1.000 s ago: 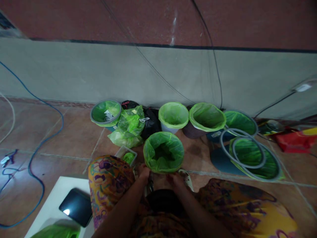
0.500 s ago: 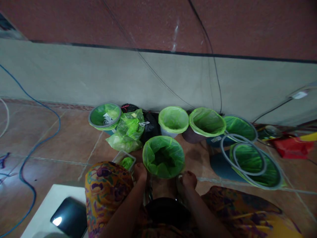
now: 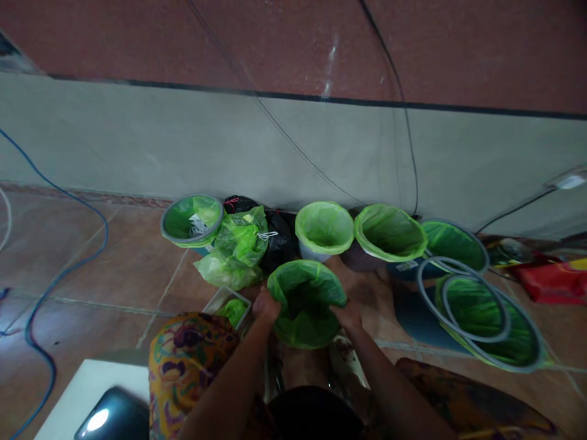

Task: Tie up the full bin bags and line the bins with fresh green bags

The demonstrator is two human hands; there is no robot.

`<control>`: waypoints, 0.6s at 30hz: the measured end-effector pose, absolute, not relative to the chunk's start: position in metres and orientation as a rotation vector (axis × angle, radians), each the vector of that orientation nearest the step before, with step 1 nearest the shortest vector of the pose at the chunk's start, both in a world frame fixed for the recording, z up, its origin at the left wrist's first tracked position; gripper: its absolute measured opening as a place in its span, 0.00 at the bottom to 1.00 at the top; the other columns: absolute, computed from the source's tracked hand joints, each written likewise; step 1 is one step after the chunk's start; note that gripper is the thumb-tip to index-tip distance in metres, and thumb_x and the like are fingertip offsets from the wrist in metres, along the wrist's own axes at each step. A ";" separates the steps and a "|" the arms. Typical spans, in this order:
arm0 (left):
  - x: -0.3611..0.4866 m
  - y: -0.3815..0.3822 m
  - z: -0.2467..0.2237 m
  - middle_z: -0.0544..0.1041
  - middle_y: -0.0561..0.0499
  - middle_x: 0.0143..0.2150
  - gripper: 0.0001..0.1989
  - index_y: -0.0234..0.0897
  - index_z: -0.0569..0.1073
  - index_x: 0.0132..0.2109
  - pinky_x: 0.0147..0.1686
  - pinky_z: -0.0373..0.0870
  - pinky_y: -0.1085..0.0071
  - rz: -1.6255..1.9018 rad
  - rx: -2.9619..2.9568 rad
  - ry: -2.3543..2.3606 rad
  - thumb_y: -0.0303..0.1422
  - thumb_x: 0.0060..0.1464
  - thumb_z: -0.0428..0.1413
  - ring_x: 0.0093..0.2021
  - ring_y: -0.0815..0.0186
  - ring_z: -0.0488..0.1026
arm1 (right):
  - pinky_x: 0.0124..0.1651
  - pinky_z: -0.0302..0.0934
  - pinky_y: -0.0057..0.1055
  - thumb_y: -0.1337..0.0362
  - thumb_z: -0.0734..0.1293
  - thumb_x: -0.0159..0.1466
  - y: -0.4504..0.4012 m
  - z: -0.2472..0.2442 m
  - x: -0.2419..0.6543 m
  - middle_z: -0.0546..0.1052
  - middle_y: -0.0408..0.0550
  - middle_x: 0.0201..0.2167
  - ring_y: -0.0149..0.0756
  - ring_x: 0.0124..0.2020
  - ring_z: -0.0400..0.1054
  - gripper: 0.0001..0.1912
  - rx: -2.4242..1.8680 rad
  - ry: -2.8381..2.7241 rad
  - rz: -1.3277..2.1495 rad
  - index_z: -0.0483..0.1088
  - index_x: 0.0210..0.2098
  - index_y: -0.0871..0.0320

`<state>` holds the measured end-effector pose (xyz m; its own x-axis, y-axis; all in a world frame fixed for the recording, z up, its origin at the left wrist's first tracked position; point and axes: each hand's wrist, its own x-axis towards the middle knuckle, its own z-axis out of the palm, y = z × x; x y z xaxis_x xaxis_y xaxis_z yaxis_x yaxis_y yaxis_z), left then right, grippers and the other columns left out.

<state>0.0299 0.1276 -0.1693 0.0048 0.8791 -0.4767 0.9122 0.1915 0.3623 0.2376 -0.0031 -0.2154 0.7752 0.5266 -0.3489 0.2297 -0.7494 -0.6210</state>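
Observation:
Between my knees stands a bin lined with a green bin liner (image 3: 306, 333), its mouth facing up. My left hand (image 3: 266, 307) grips the liner's folded edge on the left of the rim. On the opposite side my right hand (image 3: 348, 316) is closed on the same edge. The bin's inside is dark, and its body is mostly hidden. Close to my left hand sits a clear plastic box (image 3: 217, 301) holding crumpled green bags (image 3: 235, 310).
Along the wall are more green-lined bins (image 3: 324, 227), filled green bags (image 3: 241, 247) and black bags (image 3: 280, 235). Grey rings (image 3: 424, 290) lie over a tilted bin (image 3: 493, 324) at right. A blue cable (image 3: 68, 269) and a dark phone (image 3: 114, 415) are at left.
Both hands have risen from low beside the bin to its rim and taken hold of the liner's edge. The view has shifted slightly.

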 end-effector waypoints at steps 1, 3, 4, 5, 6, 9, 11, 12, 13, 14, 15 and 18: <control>0.031 0.124 -0.164 0.71 0.32 0.54 0.30 0.29 0.63 0.59 0.48 0.68 0.58 -0.010 1.734 1.905 0.28 0.48 0.58 0.53 0.46 0.72 | 0.50 0.62 0.47 0.59 0.67 0.50 0.001 -0.207 0.237 0.75 0.62 0.45 0.54 0.49 0.68 0.28 -2.442 -0.606 0.548 0.68 0.49 0.64; 0.039 0.115 -0.155 0.64 0.33 0.62 0.35 0.31 0.56 0.64 0.54 0.64 0.57 0.184 1.927 1.951 0.27 0.48 0.57 0.60 0.48 0.65 | 0.56 0.58 0.47 0.57 0.66 0.54 0.014 -0.192 0.230 0.71 0.65 0.51 0.54 0.54 0.63 0.31 -2.439 -0.782 0.248 0.65 0.55 0.65; 0.046 0.111 -0.152 0.62 0.34 0.63 0.34 0.32 0.56 0.64 0.57 0.61 0.57 0.277 2.036 1.895 0.28 0.50 0.55 0.61 0.50 0.63 | 0.57 0.57 0.45 0.58 0.63 0.58 0.023 -0.185 0.224 0.71 0.63 0.52 0.50 0.55 0.63 0.28 -2.385 -0.913 0.196 0.64 0.55 0.64; 0.054 0.107 -0.150 0.62 0.36 0.63 0.31 0.33 0.58 0.63 0.59 0.59 0.59 0.316 2.129 1.774 0.28 0.52 0.53 0.62 0.52 0.62 | 0.57 0.57 0.41 0.60 0.60 0.61 0.034 -0.181 0.216 0.72 0.59 0.51 0.46 0.54 0.64 0.24 -2.307 -1.050 0.241 0.65 0.55 0.62; 0.063 0.105 -0.151 0.63 0.37 0.63 0.28 0.34 0.59 0.63 0.60 0.59 0.60 0.284 2.190 1.625 0.28 0.54 0.51 0.62 0.54 0.62 | 0.57 0.58 0.38 0.63 0.58 0.63 0.045 -0.178 0.209 0.72 0.57 0.52 0.42 0.53 0.65 0.23 -2.250 -1.180 0.347 0.64 0.56 0.61; 0.087 0.107 -0.165 0.59 0.40 0.67 0.29 0.39 0.57 0.66 0.58 0.61 0.60 -0.010 2.130 1.475 0.29 0.57 0.48 0.62 0.53 0.62 | 0.57 0.57 0.36 0.67 0.57 0.64 0.076 -0.183 0.196 0.70 0.55 0.56 0.42 0.56 0.63 0.26 -2.358 -1.370 0.619 0.60 0.62 0.59; 0.096 0.115 -0.182 0.55 0.38 0.68 0.34 0.40 0.51 0.68 0.58 0.61 0.60 -0.189 2.049 1.504 0.28 0.55 0.51 0.63 0.51 0.61 | 0.56 0.58 0.40 0.66 0.57 0.65 0.089 -0.195 0.197 0.67 0.56 0.59 0.46 0.58 0.61 0.28 -2.540 -1.354 0.705 0.56 0.64 0.57; 0.098 0.119 -0.192 0.54 0.37 0.68 0.37 0.39 0.49 0.69 0.58 0.61 0.60 -0.247 2.024 1.516 0.27 0.53 0.52 0.64 0.50 0.60 | 0.56 0.58 0.41 0.65 0.57 0.65 0.093 -0.203 0.199 0.66 0.57 0.60 0.48 0.58 0.61 0.28 -2.601 -1.340 0.732 0.55 0.65 0.57; 0.098 0.123 -0.201 0.55 0.35 0.68 0.40 0.37 0.48 0.69 0.59 0.60 0.60 -0.287 2.008 1.523 0.26 0.52 0.53 0.64 0.49 0.60 | 0.56 0.57 0.41 0.64 0.57 0.65 0.094 -0.211 0.203 0.66 0.58 0.60 0.49 0.59 0.60 0.29 -2.632 -1.336 0.756 0.54 0.65 0.58; 0.098 0.126 -0.210 0.56 0.34 0.67 0.41 0.35 0.47 0.69 0.60 0.59 0.59 -0.316 1.991 1.533 0.24 0.50 0.53 0.64 0.49 0.59 | 0.58 0.56 0.41 0.64 0.58 0.65 0.094 -0.219 0.206 0.65 0.59 0.60 0.49 0.60 0.60 0.29 -2.634 -1.344 0.784 0.54 0.66 0.60; 0.097 0.128 -0.219 0.57 0.32 0.67 0.41 0.33 0.48 0.69 0.60 0.59 0.59 -0.340 1.966 1.549 0.24 0.50 0.53 0.64 0.49 0.59 | 0.59 0.55 0.40 0.65 0.58 0.65 0.093 -0.227 0.208 0.65 0.61 0.60 0.49 0.60 0.59 0.30 -2.622 -1.357 0.817 0.54 0.66 0.63; 0.096 0.129 -0.236 0.58 0.29 0.65 0.40 0.30 0.50 0.68 0.60 0.60 0.55 -0.400 1.842 1.593 0.23 0.49 0.55 0.64 0.45 0.59 | 0.61 0.52 0.39 0.68 0.58 0.64 0.089 -0.246 0.211 0.66 0.64 0.59 0.50 0.60 0.60 0.30 -2.575 -1.380 0.901 0.54 0.65 0.68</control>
<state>0.0957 0.1287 -0.2362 0.2111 0.7569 -0.6185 0.9594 -0.0394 0.2794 0.2105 0.0887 -0.2462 0.4199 0.7837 -0.4578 0.7342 -0.5898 -0.3363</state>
